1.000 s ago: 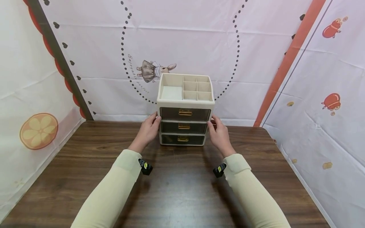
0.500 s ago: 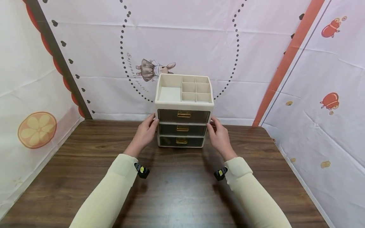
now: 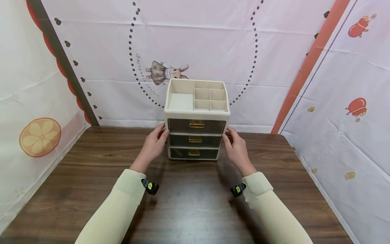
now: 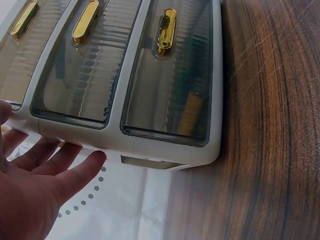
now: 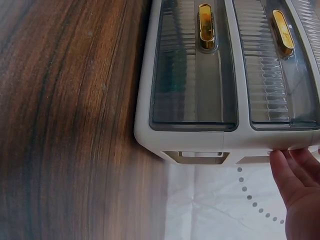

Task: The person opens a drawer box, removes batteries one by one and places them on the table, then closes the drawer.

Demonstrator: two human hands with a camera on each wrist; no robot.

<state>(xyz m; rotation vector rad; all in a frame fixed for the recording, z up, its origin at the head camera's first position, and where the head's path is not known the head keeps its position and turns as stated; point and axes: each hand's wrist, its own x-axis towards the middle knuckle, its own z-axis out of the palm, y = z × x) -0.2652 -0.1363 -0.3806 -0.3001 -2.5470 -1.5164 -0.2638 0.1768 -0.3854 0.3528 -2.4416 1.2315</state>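
A cream desktop drawer organizer (image 3: 196,115) stands upright at the back of the table. It has three smoky see-through drawers with gold handles, all closed, and a divided top tray. My left hand (image 3: 152,145) presses its left side, fingers fairly straight along the wall and thumb by the front edge. On the opposite side, my right hand (image 3: 237,151) presses in the same way. Inside the bottom drawer (image 4: 170,75), in the left wrist view, something yellow-brown and something green show dimly; their kinds cannot be told. The right wrist view shows fingertips (image 5: 281,162) touching the side wall.
The dark wood-grain table (image 3: 189,203) stretches in front of the organizer and to both sides. A white printed cloth (image 3: 201,47) hangs close behind it, and similar cloths (image 3: 344,135) border the table left and right.
The organizer has slid slightly toward me, away from the back cloth, with both hands staying on its sides. The head view has also shifted a little. The drawers stay closed.
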